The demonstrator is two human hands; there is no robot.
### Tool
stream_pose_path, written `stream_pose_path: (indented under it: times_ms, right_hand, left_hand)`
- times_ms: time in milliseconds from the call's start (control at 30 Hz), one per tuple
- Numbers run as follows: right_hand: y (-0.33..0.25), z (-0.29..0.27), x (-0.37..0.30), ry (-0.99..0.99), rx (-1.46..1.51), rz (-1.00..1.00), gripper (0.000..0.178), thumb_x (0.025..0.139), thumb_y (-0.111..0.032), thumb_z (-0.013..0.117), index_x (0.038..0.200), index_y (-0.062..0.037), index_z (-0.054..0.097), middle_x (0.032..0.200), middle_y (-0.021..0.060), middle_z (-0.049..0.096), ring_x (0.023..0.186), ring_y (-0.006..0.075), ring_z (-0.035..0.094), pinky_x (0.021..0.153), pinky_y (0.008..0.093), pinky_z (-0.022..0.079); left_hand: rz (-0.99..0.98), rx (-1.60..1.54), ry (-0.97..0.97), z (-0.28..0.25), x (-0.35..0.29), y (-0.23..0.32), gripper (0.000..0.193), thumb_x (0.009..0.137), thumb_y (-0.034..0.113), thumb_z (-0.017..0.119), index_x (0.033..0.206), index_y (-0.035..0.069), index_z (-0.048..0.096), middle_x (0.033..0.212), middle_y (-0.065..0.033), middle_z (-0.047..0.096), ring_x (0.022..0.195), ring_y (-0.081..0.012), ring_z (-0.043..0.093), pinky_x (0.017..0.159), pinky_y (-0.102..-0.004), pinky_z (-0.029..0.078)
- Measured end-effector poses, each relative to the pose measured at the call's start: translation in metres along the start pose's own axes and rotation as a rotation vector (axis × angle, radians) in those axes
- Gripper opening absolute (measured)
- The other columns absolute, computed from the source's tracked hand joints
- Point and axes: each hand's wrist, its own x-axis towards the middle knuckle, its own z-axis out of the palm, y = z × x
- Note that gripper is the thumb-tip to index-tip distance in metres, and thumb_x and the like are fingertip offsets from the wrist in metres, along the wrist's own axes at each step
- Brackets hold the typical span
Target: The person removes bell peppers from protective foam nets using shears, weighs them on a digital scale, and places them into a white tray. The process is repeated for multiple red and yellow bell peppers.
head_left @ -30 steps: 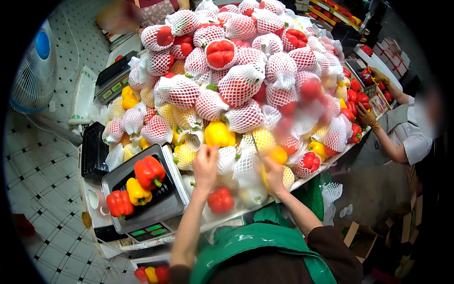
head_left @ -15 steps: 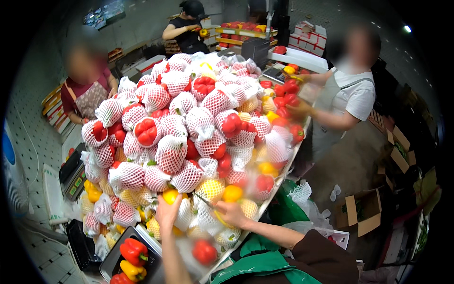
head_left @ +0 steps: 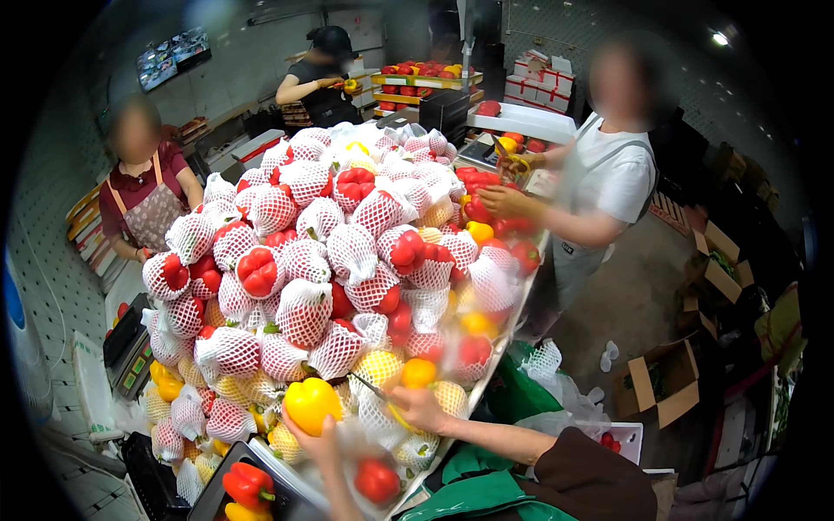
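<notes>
Yellow pepper drawn nearer, underside in left hand

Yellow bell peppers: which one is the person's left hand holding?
The large, glossy, unwrapped yellow bell pepper; it alone sits in the person's bare left hand.

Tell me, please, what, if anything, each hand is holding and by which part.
Left hand: a yellow pepper, held by its near lower side. Right hand: a thin dark-bladed tool, held by its yellow handle.

Wearer's two hands with one yellow pepper, one thin tool; three co-workers
</notes>
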Motion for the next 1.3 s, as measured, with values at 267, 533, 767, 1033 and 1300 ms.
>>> stream_pose_path:
  times_ms: [267, 533, 767, 1033, 1300]
  right_hand:
    - [-0.029, -0.013, -0.004, -0.067, 0.341, 0.073, 0.037, 0.08, -0.028, 0.074, 0.106, -0.0061, 0.058, 0.076, 0.0052, 0.057, 0.067, 0.0114, 0.053, 0.057, 0.0313, 0.04]
    - [-0.065, -0.002, 0.009, -0.017, 0.308, -0.004, 0.043, 0.083, -0.023, 0.071, 0.119, -0.0056, 0.054, 0.092, 0.0052, 0.059, 0.082, 0.0143, 0.058, 0.07, 0.0283, 0.045]
    - [-0.08, -0.022, 0.025, 0.001, 0.193, 0.146, 0.02, 0.082, -0.008, 0.067, 0.099, -0.0045, 0.056, 0.085, 0.0019, 0.056, 0.075, 0.009, 0.055, 0.07, 0.0251, 0.046]
    - [-0.077, -0.049, 0.021, -0.023, -0.277, -0.283, 0.049, 0.06, -0.032, 0.083, 0.092, -0.0061, 0.055, 0.074, 0.0065, 0.053, 0.065, 0.0231, 0.054, 0.058, 0.0351, 0.043]
    - [-0.062, -0.045, 0.023, 0.074, -0.514, -0.546, 0.053, 0.049, -0.028, 0.081, 0.092, -0.0079, 0.058, 0.079, 0.0057, 0.056, 0.075, 0.024, 0.054, 0.065, 0.0363, 0.044]
  left_hand:
    - [-0.303, -0.805, 0.059, 0.025, -0.014, 0.083, 0.071, 0.085, 0.06, 0.054, 0.13, 0.007, 0.045, 0.121, -0.0103, 0.056, 0.102, -0.0256, 0.059, 0.092, -0.0388, 0.047]
    - [-0.414, -1.065, -0.322, 0.035, -0.038, 0.067, 0.074, 0.087, 0.067, 0.039, 0.136, 0.012, 0.039, 0.117, -0.0116, 0.059, 0.103, -0.0302, 0.059, 0.087, -0.0419, 0.049]
    - [-0.478, -1.169, -0.153, 0.023, -0.041, 0.068, 0.064, 0.086, 0.045, 0.059, 0.138, 0.015, 0.038, 0.135, -0.0096, 0.049, 0.121, -0.032, 0.049, 0.102, -0.0552, 0.038]
    - [-0.601, -1.483, -0.07, 0.013, -0.031, 0.103, 0.073, 0.08, 0.041, 0.069, 0.137, 0.009, 0.037, 0.135, -0.0172, 0.043, 0.123, -0.0439, 0.042, 0.104, -0.0538, 0.038]
    - [-0.696, -1.493, 0.024, 0.018, -0.035, 0.097, 0.071, 0.081, 0.049, 0.066, 0.132, 0.007, 0.041, 0.127, -0.0165, 0.049, 0.114, -0.0403, 0.05, 0.092, -0.0468, 0.049]
